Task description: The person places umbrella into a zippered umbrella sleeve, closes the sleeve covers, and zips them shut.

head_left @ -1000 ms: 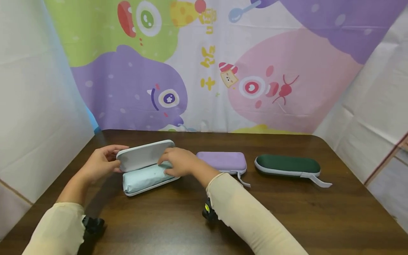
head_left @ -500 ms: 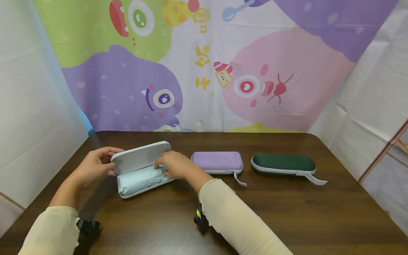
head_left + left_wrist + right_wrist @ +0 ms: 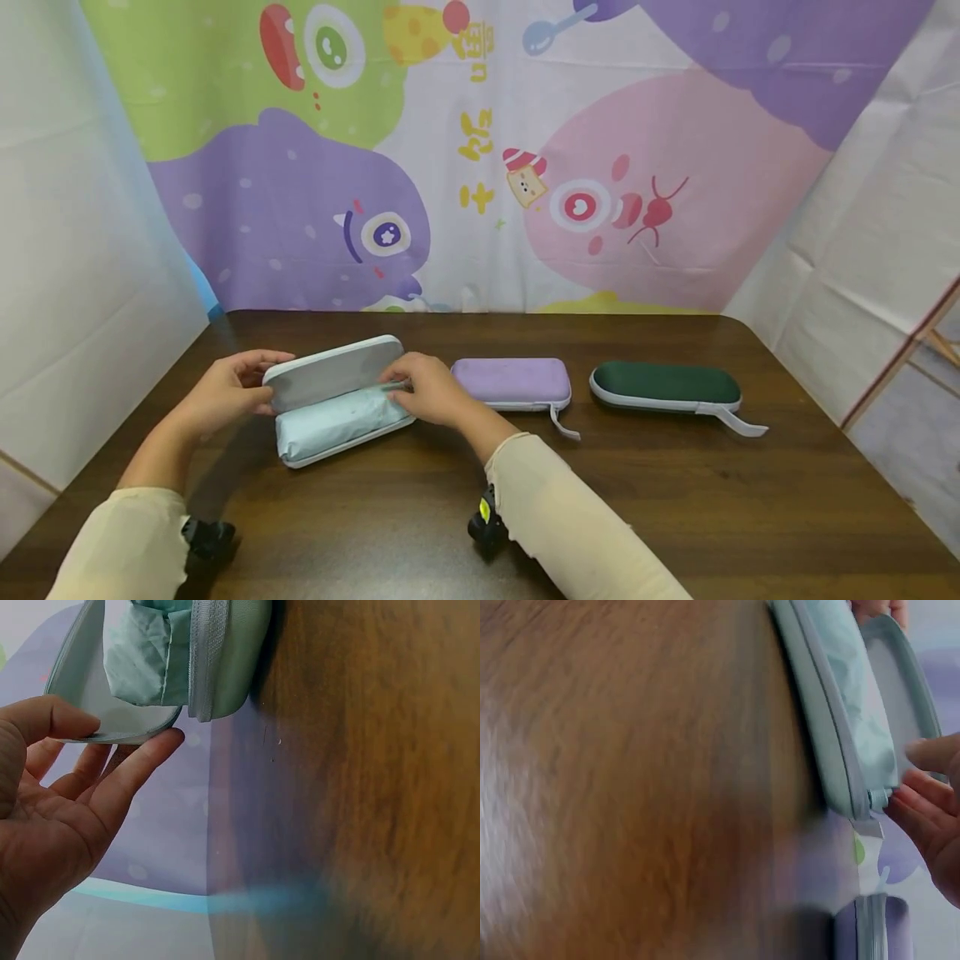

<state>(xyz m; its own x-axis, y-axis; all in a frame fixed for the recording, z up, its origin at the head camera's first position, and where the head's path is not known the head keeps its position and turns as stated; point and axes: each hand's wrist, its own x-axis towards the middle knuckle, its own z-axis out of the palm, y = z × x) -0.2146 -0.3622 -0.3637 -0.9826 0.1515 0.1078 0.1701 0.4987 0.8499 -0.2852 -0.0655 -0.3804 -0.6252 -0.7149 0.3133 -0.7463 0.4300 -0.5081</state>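
A pale blue hard zip case [image 3: 330, 448] lies unfolded at the left of the table, its grey-lined lid [image 3: 322, 377] standing up at the back. A light blue fabric bundle [image 3: 330, 423], which looks like a folded compact umbrella, fills its lower half. My left hand [image 3: 228, 392] pinches the lid's left end between thumb and fingers, seen closely in the left wrist view. My right hand [image 3: 427, 390] is at the case's right end. In the right wrist view its fairly straight fingers touch the bundle's end [image 3: 880, 798], with the thumb apart over the lid.
A closed purple zip case [image 3: 512, 380] lies just right of my right hand. Farther right is a closed dark green case [image 3: 666, 386] with a grey pull strap [image 3: 738, 422]. A cartoon-printed curtain [image 3: 480, 250] hangs behind the brown table [image 3: 360, 525].
My right hand has shifted from pressing on the bundle's right part to its far right end, and its fingers have spread. My left hand keeps holding the lid.
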